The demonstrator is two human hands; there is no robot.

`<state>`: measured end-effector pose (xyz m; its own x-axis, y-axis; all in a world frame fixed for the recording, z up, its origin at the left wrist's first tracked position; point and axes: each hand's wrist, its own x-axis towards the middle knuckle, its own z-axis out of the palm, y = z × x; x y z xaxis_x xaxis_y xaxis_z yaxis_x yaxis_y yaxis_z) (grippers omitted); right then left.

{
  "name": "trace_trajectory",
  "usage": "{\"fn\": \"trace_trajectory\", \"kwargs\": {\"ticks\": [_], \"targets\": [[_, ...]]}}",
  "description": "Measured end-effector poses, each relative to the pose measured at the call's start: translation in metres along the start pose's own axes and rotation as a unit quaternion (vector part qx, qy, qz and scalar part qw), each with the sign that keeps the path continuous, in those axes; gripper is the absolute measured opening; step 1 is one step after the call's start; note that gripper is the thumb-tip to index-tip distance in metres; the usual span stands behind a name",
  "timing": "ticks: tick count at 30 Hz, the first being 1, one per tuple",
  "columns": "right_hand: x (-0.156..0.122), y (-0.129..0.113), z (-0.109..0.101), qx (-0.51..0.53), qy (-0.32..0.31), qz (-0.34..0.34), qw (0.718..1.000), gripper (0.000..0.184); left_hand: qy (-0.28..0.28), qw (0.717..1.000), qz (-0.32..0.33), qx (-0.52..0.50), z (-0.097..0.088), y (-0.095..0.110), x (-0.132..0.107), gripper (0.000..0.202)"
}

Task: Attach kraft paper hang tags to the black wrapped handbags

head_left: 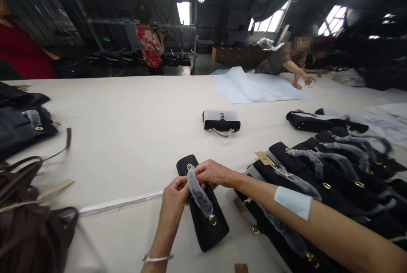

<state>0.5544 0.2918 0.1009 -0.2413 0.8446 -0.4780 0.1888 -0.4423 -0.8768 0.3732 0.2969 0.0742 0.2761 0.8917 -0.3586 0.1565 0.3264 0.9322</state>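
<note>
The wearer's left hand (174, 199) covered part of the small black leather handbag (202, 205), and the bubble-wrapped handle (199, 194) hid the bag's middle. The right hand (212, 173) concealed where the wrap met the upper gold ring. The heap of brown leather straps (28, 222) ran off the left and bottom edges, badly blurred. The overlapping row of black bags (333, 171) was cut by the right edge. Faces of people beyond the cream table (127, 107) were blurred; the print on the tan tag (263, 158) was too small to read.
</note>
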Motion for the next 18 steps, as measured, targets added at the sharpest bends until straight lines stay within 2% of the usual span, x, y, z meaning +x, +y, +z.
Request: {"fn": "trace_trajectory", "kwargs": {"ticks": [2,5,7,11,13,16,17,18], "targets": [[-0.001,0.001,0.003,0.016,0.014,-0.008,1.0,0.022,-0.012,1.0,-0.022,-0.006,-0.002,-0.001,0.003,0.061],[0.0,0.003,0.008,0.057,0.051,-0.033,0.997,0.023,-0.018,0.999,-0.026,0.009,-0.005,-0.007,0.007,0.055],[0.001,0.005,0.011,0.069,0.066,-0.044,0.994,0.023,-0.024,0.999,-0.031,-0.016,-0.006,-0.013,0.008,0.056],[0.001,0.005,0.004,0.058,0.037,-0.018,0.997,0.028,-0.013,0.992,-0.034,-0.125,-0.011,-0.019,0.004,0.052],[-0.002,0.002,-0.005,0.039,0.012,-0.016,0.999,0.029,0.007,0.972,-0.037,-0.231,-0.015,-0.015,0.001,0.048],[-0.007,-0.004,-0.023,-0.005,-0.015,-0.032,0.999,0.032,0.031,0.914,-0.071,-0.399,-0.017,-0.003,-0.002,0.024],[-0.008,-0.006,-0.029,-0.013,-0.03,-0.031,0.999,0.035,0.034,0.9,-0.081,-0.428,-0.016,0.002,-0.002,0.018],[-0.009,-0.007,-0.034,-0.02,-0.048,-0.026,0.998,0.039,0.038,0.889,-0.091,-0.447,-0.015,0.006,-0.001,0.021]]}}
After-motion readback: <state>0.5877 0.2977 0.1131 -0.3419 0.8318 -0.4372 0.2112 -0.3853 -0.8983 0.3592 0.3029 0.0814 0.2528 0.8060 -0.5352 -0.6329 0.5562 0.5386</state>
